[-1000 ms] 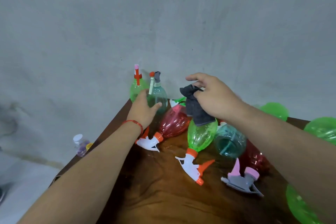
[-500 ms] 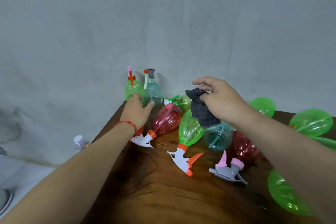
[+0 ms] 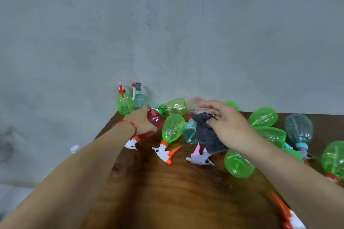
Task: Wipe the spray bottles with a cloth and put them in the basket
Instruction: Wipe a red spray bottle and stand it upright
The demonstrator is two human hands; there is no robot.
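Spray bottles (image 3: 172, 126) are scattered all over the wooden tabletop (image 3: 167, 191), mostly green ones tipped on their sides across the middle and right of the frame.

Head view: the left grip (image 3: 141, 120) is curled over a red bottle (image 3: 156, 118) lying on its side left of center, its orange-white trigger poking out under the wrist. The right grip (image 3: 228, 128) pinches a dark gray cloth (image 3: 205, 134) that hangs in front of a teal bottle (image 3: 188, 132). 2 bottles stand upright at the back left corner by the wall, a green upright bottle (image 3: 123, 105) and a teal upright bottle (image 3: 139, 99).
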